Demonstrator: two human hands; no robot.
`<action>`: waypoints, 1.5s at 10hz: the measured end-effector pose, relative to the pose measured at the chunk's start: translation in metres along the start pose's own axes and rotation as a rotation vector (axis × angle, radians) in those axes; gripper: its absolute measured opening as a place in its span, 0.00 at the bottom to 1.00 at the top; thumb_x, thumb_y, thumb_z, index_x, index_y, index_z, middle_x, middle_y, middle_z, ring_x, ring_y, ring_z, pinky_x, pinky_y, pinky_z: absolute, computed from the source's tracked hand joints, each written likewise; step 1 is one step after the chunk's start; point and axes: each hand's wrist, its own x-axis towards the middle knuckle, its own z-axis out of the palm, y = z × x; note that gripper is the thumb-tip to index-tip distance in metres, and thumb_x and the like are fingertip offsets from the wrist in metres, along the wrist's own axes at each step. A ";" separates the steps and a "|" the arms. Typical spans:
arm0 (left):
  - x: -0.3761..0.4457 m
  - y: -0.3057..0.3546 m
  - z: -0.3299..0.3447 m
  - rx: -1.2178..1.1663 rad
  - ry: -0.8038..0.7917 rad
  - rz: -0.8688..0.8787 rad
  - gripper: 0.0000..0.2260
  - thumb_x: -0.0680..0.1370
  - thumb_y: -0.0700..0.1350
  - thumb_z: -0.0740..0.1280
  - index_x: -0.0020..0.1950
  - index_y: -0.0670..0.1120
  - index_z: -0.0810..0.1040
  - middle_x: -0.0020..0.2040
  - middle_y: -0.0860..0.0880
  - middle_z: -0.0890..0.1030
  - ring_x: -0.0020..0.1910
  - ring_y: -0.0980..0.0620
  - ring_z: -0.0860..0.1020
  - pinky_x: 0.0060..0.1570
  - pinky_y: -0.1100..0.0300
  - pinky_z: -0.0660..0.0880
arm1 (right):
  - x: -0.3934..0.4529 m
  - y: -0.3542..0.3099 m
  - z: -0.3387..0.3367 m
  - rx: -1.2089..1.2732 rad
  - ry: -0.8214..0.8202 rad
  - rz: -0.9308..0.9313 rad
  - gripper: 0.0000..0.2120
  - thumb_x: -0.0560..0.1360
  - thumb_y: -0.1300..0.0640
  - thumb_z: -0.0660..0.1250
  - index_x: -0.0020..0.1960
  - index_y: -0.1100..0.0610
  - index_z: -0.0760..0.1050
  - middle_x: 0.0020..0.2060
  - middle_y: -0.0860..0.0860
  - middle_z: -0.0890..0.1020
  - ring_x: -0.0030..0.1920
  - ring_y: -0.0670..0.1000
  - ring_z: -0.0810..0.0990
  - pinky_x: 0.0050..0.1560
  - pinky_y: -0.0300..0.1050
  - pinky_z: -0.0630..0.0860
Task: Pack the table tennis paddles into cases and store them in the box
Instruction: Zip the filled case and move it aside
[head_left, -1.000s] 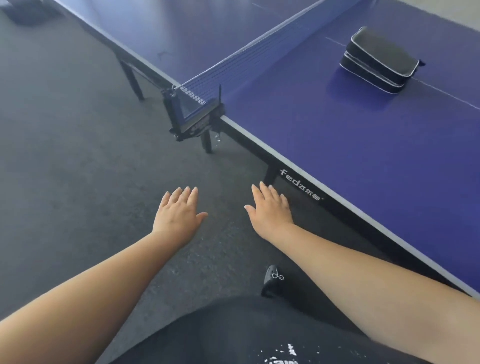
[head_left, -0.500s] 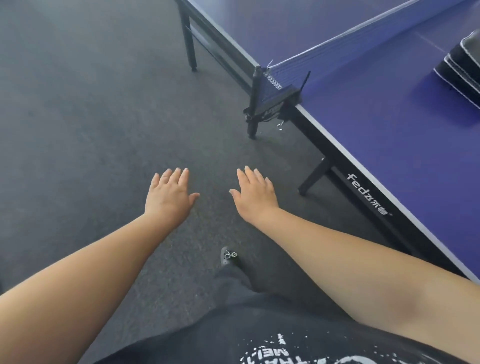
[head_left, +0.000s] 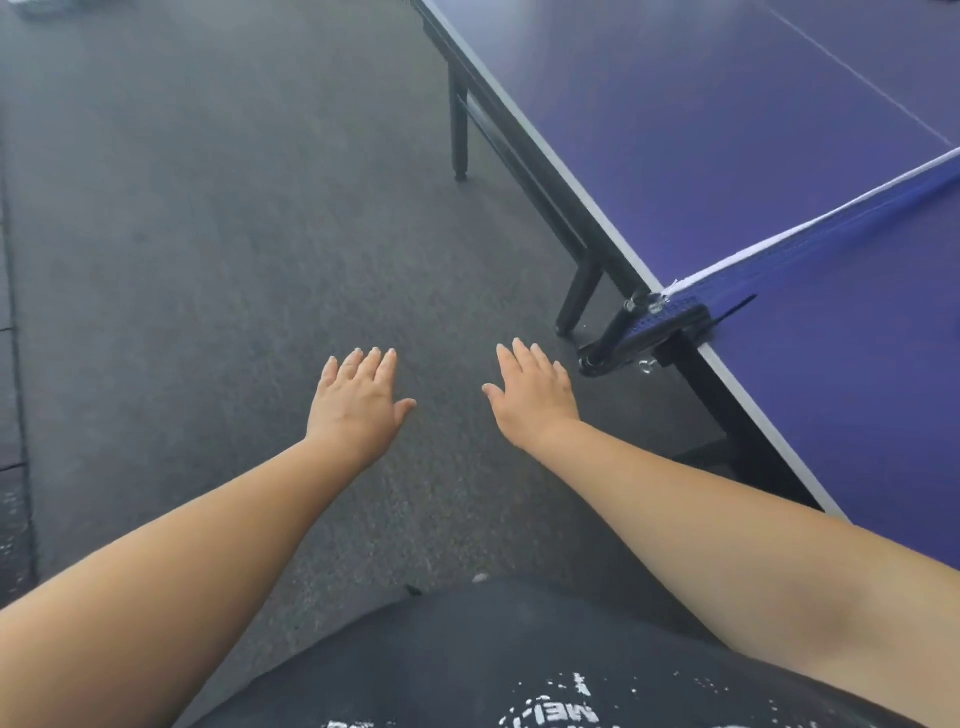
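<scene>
With both arms stretched forward, left hand (head_left: 358, 402) and right hand (head_left: 535, 397) hover empty over grey floor (head_left: 208, 260).
Fingers straight and close together on each hand, thumbs out, palms down, holding nothing. Blue table (head_left: 727, 130) stands to the right; net (head_left: 831, 228) and its clamp (head_left: 649, 325) are near the right hand, not touching. Paddles, cases, box: none in view. Dark printed shirt (head_left: 519, 675) at bottom.

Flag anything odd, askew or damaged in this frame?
Nothing stands out. The left hand and right hand are open and empty over the dark floor. The net sits taut on the table tennis table; its clamp looks seated.
</scene>
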 end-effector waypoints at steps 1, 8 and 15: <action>0.040 -0.023 -0.009 0.008 -0.002 -0.003 0.31 0.82 0.60 0.51 0.81 0.46 0.49 0.80 0.47 0.55 0.79 0.46 0.51 0.77 0.47 0.46 | 0.041 -0.014 -0.013 -0.006 -0.025 -0.018 0.29 0.83 0.44 0.49 0.80 0.53 0.48 0.79 0.52 0.49 0.79 0.55 0.46 0.77 0.56 0.47; 0.391 -0.192 -0.131 -0.057 0.048 0.013 0.31 0.83 0.60 0.51 0.81 0.46 0.48 0.80 0.47 0.54 0.79 0.46 0.50 0.77 0.47 0.46 | 0.383 -0.115 -0.151 -0.010 0.084 0.137 0.28 0.83 0.45 0.48 0.80 0.53 0.46 0.79 0.52 0.48 0.79 0.55 0.45 0.77 0.56 0.46; 0.743 -0.296 -0.241 0.009 0.062 0.017 0.31 0.82 0.60 0.50 0.81 0.47 0.48 0.81 0.47 0.52 0.79 0.46 0.48 0.77 0.47 0.44 | 0.753 -0.178 -0.283 -0.123 0.085 0.062 0.29 0.83 0.44 0.47 0.80 0.53 0.45 0.79 0.51 0.47 0.79 0.56 0.44 0.76 0.59 0.46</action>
